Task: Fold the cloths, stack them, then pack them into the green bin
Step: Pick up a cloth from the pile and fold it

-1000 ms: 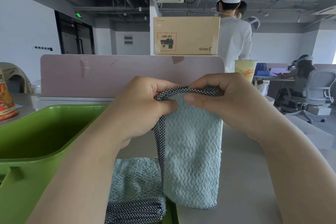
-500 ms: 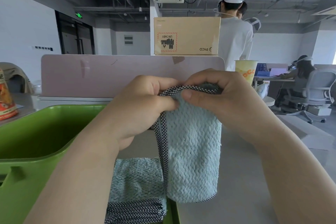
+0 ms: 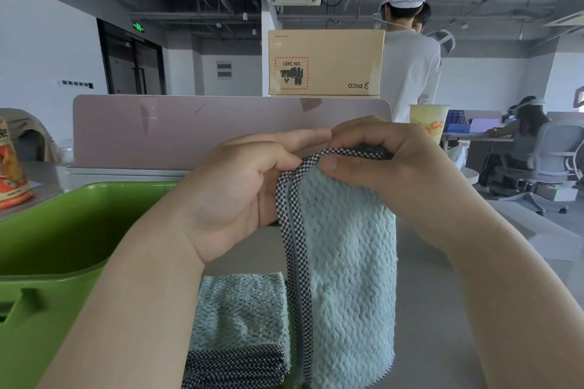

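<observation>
Checked black-and-white trim point(image 3: 292, 230) of a pale blue fluffy cloth point(image 3: 347, 262) is pinched by the curled fingers point(image 3: 335, 164) of the left hand point(image 3: 240, 186) and right hand point(image 3: 388, 174) at mid-frame, and the cloth hangs doubled over the grey table point(image 3: 442, 325). A folded pale blue cloth point(image 3: 240, 319) lies at bottom centre beside the green plastic bin point(image 3: 63, 230) at left. Stacking and packing look yet to do.

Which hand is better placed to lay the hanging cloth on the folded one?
Probably left: the left hand pinches the hanging cloth on the side above the folded cloth; the right hand grips farther right.
</observation>
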`<state>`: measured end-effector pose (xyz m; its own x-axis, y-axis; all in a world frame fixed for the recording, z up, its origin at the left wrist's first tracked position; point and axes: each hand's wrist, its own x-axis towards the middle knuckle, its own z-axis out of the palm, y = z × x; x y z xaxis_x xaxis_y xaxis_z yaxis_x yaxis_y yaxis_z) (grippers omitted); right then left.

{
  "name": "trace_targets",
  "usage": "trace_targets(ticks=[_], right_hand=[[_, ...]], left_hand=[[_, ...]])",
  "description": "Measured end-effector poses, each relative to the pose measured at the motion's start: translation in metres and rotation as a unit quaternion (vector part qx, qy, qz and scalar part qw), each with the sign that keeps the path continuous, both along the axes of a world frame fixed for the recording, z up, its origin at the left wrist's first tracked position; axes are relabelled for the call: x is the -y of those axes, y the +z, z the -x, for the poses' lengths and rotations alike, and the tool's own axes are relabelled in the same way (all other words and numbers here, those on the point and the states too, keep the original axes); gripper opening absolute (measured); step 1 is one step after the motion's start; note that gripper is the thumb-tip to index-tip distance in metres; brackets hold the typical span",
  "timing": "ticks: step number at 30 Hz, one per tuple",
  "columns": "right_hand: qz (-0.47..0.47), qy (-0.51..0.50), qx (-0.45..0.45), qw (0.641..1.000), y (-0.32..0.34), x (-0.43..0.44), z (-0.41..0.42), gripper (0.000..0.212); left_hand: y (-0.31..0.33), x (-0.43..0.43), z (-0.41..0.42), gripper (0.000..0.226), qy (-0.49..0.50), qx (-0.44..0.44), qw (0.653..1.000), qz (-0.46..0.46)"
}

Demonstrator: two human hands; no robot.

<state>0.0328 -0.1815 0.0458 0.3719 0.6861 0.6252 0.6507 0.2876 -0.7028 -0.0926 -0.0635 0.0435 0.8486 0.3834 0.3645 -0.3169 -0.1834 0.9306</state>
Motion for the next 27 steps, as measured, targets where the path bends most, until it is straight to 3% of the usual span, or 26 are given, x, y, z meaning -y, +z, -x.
trace_targets(ticks=[8,13,21,25,27], right_hand=[[0.008,0.004,0.025,1.0,0.0,-0.002,0.006,0.008],[0.008,-0.022,0.013,1.0,-0.001,-0.006,0.007,0.008],[0.003,-0.057,0.032,0.998,-0.001,-0.007,0.01,0.007],[0.049,-0.045,0.021,0.998,-0.001,-0.001,0.001,0.017],[0.073,-0.018,0.02,0.997,-0.001,0.005,-0.006,0.011]], left_hand=[[0.0,0.002,0.001,0.047,-0.008,-0.011,0.999,0.033],[0.003,0.01,-0.003,0.037,0.013,-0.012,0.999,0.042],[0.0,0.006,0.001,0.052,0.026,-0.019,0.999,-0.025],[-0.002,0.005,0.004,0.056,0.024,-0.019,0.997,-0.065],[-0.002,0.003,0.009,0.049,0.037,-0.015,0.995,-0.088]])
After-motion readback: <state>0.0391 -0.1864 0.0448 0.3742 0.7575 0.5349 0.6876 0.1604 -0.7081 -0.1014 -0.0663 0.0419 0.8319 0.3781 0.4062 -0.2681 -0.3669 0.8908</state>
